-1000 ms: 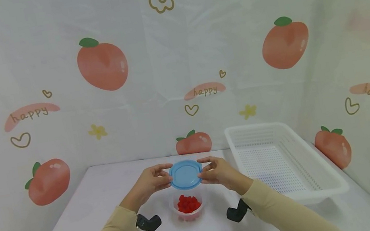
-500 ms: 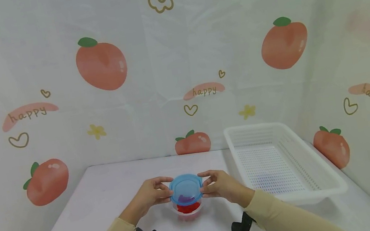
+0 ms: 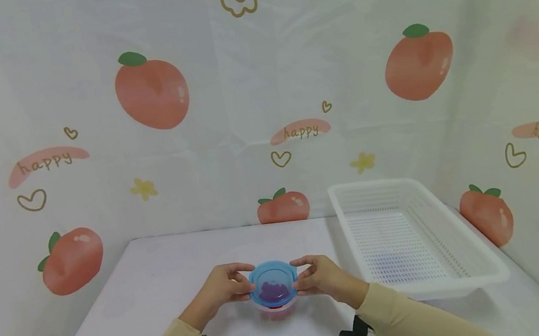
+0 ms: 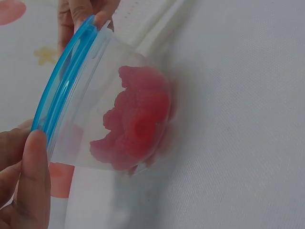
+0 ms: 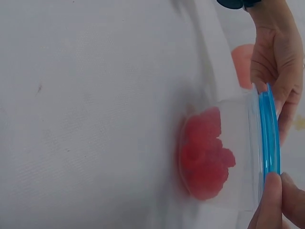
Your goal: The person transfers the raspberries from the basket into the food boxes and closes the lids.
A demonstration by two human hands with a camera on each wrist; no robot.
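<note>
A round blue lid (image 3: 272, 277) lies over the mouth of a clear plastic container (image 4: 90, 152), right at its rim. Inside the container, red raspberries (image 5: 205, 157) fill the lower part; through the lid they look purple in the head view. My left hand (image 3: 225, 288) pinches the lid's left edge between thumb and fingers. On the opposite side my right hand (image 3: 322, 278) pinches the right edge the same way. Both wrist views show the lid level with the container's rim, the container standing on the white table.
A white perforated plastic basket (image 3: 341, 227) stands at the right of the white table (image 3: 173, 261). Behind the table hangs a white curtain (image 3: 212, 82) printed with peaches, and it continues along both sides.
Both hands have lowered the blue lid toward me and down onto the container. A second ago it was held above and behind the container, with the raspberries uncovered.
</note>
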